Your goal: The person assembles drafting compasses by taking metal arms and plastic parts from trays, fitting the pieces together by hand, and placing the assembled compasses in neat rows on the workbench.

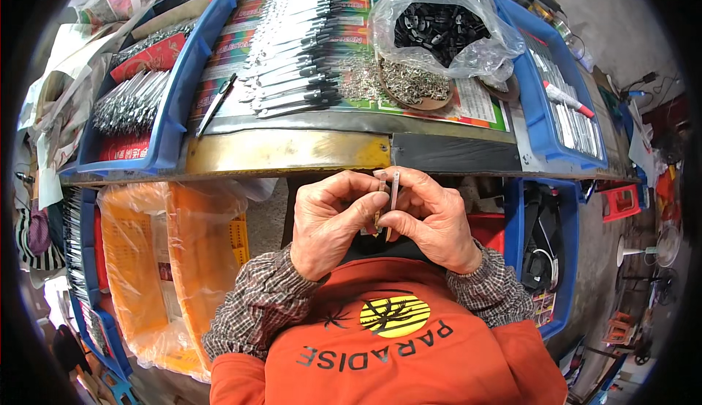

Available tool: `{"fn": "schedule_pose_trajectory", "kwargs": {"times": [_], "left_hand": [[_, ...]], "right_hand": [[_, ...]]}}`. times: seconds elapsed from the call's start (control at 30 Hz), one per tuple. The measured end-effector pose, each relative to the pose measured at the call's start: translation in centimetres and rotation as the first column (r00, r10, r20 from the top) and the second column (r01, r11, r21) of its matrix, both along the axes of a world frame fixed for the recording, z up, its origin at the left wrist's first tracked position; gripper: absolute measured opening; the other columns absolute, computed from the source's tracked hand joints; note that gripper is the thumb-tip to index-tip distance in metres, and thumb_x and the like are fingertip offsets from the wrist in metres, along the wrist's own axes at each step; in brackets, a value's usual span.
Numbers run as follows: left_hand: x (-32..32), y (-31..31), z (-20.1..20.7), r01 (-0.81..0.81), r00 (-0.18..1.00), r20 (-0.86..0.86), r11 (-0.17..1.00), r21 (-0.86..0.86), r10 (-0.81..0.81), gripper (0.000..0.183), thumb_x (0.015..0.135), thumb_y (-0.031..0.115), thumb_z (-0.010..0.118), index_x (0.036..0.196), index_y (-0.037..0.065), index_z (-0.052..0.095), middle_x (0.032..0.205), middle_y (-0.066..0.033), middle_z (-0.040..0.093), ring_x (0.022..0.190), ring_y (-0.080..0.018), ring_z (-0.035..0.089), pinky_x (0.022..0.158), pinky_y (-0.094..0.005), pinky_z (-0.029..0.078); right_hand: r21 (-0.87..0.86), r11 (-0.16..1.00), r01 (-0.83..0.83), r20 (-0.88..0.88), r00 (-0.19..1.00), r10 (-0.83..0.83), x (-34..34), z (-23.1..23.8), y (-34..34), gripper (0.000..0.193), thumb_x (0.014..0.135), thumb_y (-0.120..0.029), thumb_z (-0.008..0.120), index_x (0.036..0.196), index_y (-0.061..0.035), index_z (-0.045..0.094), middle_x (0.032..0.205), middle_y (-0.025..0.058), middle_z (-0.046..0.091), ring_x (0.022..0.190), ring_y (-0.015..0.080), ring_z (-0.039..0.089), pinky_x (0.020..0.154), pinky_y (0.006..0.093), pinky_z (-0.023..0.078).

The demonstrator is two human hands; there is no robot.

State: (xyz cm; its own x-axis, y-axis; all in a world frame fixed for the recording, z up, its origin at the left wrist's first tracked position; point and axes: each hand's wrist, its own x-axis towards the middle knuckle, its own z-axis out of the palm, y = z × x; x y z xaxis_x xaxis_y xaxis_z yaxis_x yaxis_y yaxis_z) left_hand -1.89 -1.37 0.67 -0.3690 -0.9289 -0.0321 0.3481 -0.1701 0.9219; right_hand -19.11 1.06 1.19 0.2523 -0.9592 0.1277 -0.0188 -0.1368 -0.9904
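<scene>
My left hand (329,222) and my right hand (433,223) meet in front of my chest, just off the table's near edge. Between the thumb and fingers of the left hand is a slim, flat metal strip (382,180). The right hand pinches a similar narrow strip (395,185), upright and close beside the first. Their lower ends are partly hidden by my thumbs, so I cannot tell whether the two are joined. Beyond the hands, a long overlapping row of slim silver pieces with black ends (296,54) covers the middle of the table.
A clear bag of small black parts (442,35) stands behind a round dish of tiny metal pieces (417,87). Blue trays (172,105) (537,105) flank the tabletop. One slim black-and-silver tool (216,105) lies left. Below are an orange crate (175,244) and a blue bin (567,259).
</scene>
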Motion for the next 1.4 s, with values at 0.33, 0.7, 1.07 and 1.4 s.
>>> {"fn": "schedule_pose_trajectory", "kwargs": {"times": [0.33, 0.7, 1.07, 1.4], "left_hand": [[-0.1, 0.3, -0.3, 0.034, 0.996, -0.085, 0.998, 0.047, -0.03, 0.01, 0.088, 0.002, 0.063, 0.096, -0.004, 0.064, 0.083, -0.0079, 0.066, 0.068, -0.0118, 0.061, 0.061, -0.0245, 0.053], [-0.1, 0.4, -0.5, 0.031, 0.995, -0.099, 0.999, 0.014, -0.029, 0.014, 0.09, 0.003, 0.06, 0.1, -0.007, 0.063, 0.085, -0.0098, 0.065, 0.068, -0.014, 0.063, 0.059, -0.0244, 0.055], [-0.4, 0.4, -0.6, 0.003, 0.994, -0.109, 0.998, 0.07, 0.005, 0.009, 0.088, 0.001, 0.062, 0.095, -0.005, 0.065, 0.08, -0.0073, 0.065, 0.066, -0.0114, 0.061, 0.06, -0.0242, 0.053], [-0.4, -0.2, -1.1, -0.019, 0.994, -0.11, 0.999, 0.038, 0.023, 0.013, 0.09, 0.006, 0.062, 0.096, -0.005, 0.064, 0.079, -0.006, 0.065, 0.064, -0.0078, 0.059, 0.055, -0.0208, 0.05]], "right_hand": [[-0.042, 0.997, 0.063, -0.081, 0.995, -0.066, 0.6, -0.2, 0.2, 0.047, 0.083, -0.001, 0.068, 0.128, -0.0015, 0.051, 0.076, 0.0035, 0.066, 0.063, 0.0041, 0.06, 0.057, 0.0202, 0.049], [-0.043, 0.998, 0.043, -0.096, 0.994, -0.047, 0.5, -0.1, 0.2, 0.047, 0.084, -0.001, 0.067, 0.129, -0.0017, 0.051, 0.074, 0.0034, 0.066, 0.062, 0.0044, 0.059, 0.056, 0.02, 0.048], [-0.031, 0.999, 0.042, -0.162, 0.986, -0.047, 0.6, -0.1, 0.2, 0.052, 0.083, 0.001, 0.066, 0.132, -0.0012, 0.049, 0.071, 0.0035, 0.066, 0.057, 0.0046, 0.057, 0.053, 0.02, 0.048], [-0.095, 0.995, 0.043, -0.239, 0.969, -0.065, 0.7, 0.0, -0.4, 0.05, 0.083, -0.001, 0.067, 0.13, 0.0006, 0.05, 0.07, 0.0036, 0.064, 0.056, 0.0049, 0.055, 0.054, 0.0209, 0.047]]}}
